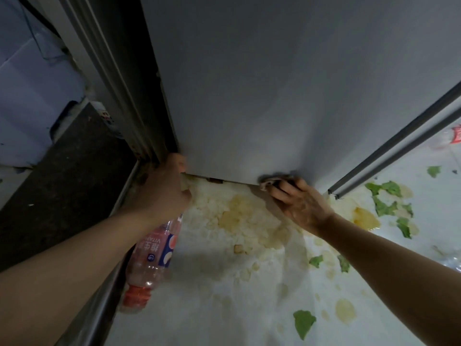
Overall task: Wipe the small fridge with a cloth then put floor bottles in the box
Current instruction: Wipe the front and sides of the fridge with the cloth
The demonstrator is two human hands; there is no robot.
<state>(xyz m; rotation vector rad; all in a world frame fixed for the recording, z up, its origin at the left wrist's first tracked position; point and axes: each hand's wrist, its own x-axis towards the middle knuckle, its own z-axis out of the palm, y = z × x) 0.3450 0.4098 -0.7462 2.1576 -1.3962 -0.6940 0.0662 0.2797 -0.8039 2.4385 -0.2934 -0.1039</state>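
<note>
Right hand (pixel 300 204) presses a bunched grey cloth (pixel 274 180) against the fridge's (pixel 274 96) bottom edge; left hand (pixel 164 188) grips its lower left corner. A pink bottle (pixel 149 263) lies on the messy floor (pixel 224 308), near left.

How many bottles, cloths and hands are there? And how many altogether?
Bottles: 2, a pink one lying on the floor and one with a red label at the right edge.
Cloths: 1.
Hands: 2, left hand and right hand.
Total: 5.
</note>
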